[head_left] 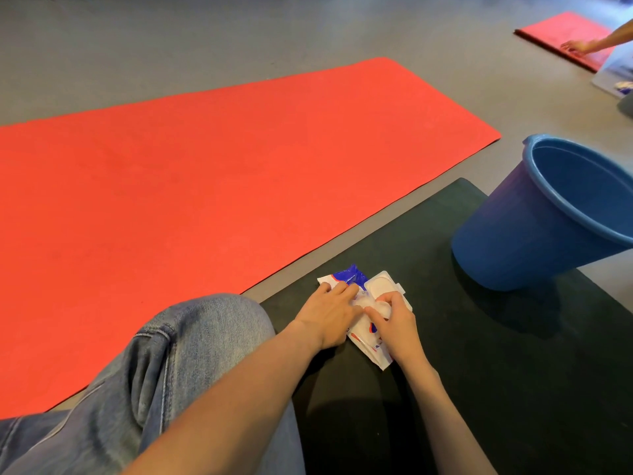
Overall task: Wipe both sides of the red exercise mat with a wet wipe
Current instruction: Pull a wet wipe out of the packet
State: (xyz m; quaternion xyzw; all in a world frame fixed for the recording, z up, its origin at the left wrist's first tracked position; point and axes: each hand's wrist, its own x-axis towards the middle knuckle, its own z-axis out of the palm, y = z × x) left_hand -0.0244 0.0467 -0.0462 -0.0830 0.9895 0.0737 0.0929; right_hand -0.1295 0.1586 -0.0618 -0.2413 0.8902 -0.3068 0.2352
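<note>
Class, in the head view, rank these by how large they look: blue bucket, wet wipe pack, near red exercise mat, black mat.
1. red exercise mat
2. black mat, though both mats run out of frame
3. blue bucket
4. wet wipe pack, clearly smallest

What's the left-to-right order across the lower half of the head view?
Denim knee → left hand → right hand → blue bucket. The wipe pack lies under both hands, so it is left out.
</note>
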